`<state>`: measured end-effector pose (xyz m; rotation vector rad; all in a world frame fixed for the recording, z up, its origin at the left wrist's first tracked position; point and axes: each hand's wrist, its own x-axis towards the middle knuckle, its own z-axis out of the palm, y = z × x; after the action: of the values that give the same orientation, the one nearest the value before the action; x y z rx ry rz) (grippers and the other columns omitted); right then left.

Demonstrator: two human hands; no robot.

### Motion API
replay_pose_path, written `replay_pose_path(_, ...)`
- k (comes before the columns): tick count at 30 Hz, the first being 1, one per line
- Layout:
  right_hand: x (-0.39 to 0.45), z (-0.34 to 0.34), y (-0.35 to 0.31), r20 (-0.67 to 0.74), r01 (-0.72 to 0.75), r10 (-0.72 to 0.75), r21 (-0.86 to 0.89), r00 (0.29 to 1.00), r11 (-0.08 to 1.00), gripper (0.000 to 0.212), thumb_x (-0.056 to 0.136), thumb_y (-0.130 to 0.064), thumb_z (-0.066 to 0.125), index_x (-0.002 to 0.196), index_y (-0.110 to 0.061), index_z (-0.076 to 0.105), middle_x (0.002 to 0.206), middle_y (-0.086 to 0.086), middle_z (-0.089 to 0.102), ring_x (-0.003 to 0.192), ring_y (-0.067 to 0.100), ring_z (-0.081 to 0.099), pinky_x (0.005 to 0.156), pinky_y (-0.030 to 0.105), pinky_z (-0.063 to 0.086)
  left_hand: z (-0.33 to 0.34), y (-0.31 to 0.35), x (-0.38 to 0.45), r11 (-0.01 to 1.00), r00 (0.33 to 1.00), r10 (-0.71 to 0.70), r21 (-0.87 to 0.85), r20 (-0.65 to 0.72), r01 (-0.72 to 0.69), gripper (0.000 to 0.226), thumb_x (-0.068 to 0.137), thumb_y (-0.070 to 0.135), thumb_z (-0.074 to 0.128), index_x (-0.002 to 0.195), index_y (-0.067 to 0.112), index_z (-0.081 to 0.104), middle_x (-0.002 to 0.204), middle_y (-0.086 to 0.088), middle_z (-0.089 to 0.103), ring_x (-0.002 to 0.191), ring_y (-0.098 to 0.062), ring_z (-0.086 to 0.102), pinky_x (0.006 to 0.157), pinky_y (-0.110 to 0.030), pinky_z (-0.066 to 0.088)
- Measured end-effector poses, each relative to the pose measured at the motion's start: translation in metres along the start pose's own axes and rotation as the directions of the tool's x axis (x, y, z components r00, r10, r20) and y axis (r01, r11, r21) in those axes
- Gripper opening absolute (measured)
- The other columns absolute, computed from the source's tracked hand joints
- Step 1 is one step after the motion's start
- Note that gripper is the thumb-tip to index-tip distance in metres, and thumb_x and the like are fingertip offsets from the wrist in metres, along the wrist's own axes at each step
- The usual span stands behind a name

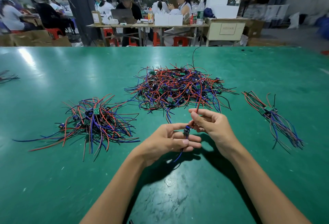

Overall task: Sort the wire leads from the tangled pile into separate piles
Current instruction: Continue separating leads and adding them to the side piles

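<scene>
Fingers of my left hand point(170, 139) curl around a small module point(186, 132), thumb pressed along its near side, while my right hand point(211, 125) pinches the red wire point(199, 97) that runs out of that module, thumb and forefinger closed on it just above the board. I take the tangled pile point(178, 88) as my landmark: the held lead sits on the near side of it, above the green table point(53, 188), with both hands close together and almost touching. Its long axis runs away from me, the red wire rising from my right fingers toward the pile and a thin black wire point(194, 58) carrying on past it, while a blue wire point(179, 156) hangs out below my left hand toward me. I judge the far end is not yet free of the tangle, so the next pull should go toward me along that axis. Left of the pile lies a loose sorted heap point(94, 122); right of it, a tidier bundle point(272, 116) with its wires laid roughly parallel. My right hand is nearer the bundle, my left nearer the heap. Bare table lies open between the pile and each of these, and broadly on the near side, giving room to draw the lead clear.
</scene>
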<state>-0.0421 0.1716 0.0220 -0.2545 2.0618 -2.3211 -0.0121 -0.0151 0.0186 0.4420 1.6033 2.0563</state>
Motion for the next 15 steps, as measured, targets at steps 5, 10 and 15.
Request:
replay_pose_path(5, -0.0006, -0.0025, -0.0007, 0.026, -0.019, 0.019, 0.003, 0.999, 1.000, 0.034, 0.075, -0.032, 0.078, 0.105, -0.014, 0.076, 0.085, 0.007, 0.077, 0.075, 0.013, 0.072, 0.067, 0.018, 0.053, 0.0010, 0.0027, -0.0012, 1.000, 0.998, 0.012, 0.023, -0.058, -0.011, 0.039, 0.096, -0.011, 0.054, 0.132, 0.001, 0.056, 0.123, -0.021, 0.068, 0.111, -0.031, 0.069, 0.090, -0.028, 0.058)
replay_pose_path(10, 0.0001, -0.0034, 0.0007, -0.040, -0.021, 0.021, 0.008, 0.999, 1.000, 0.034, 0.071, -0.029, 0.083, 0.097, -0.008, 0.077, 0.078, 0.001, 0.074, 0.067, 0.008, 0.066, 0.064, 0.017, 0.052, 0.0041, 0.0031, -0.0018, 0.998, 0.992, 0.018, 0.062, -0.125, -0.011, 0.040, 0.092, -0.011, 0.060, 0.131, -0.004, 0.057, 0.121, -0.019, 0.070, 0.110, -0.030, 0.070, 0.090, -0.030, 0.058)
replay_pose_path(15, 0.0012, -0.0049, 0.0021, -0.033, -0.025, 0.025, 0.002, 0.999, 1.000, 0.040, 0.061, -0.041, 0.087, 0.090, -0.014, 0.081, 0.077, 0.000, 0.073, 0.064, 0.007, 0.061, 0.060, 0.016, 0.048, 0.0074, 0.0065, -0.0026, 0.998, 0.992, 0.017, 0.065, -0.127, -0.009, 0.033, 0.091, 0.004, 0.069, 0.124, -0.001, 0.065, 0.121, -0.018, 0.070, 0.113, -0.030, 0.068, 0.090, -0.033, 0.058)
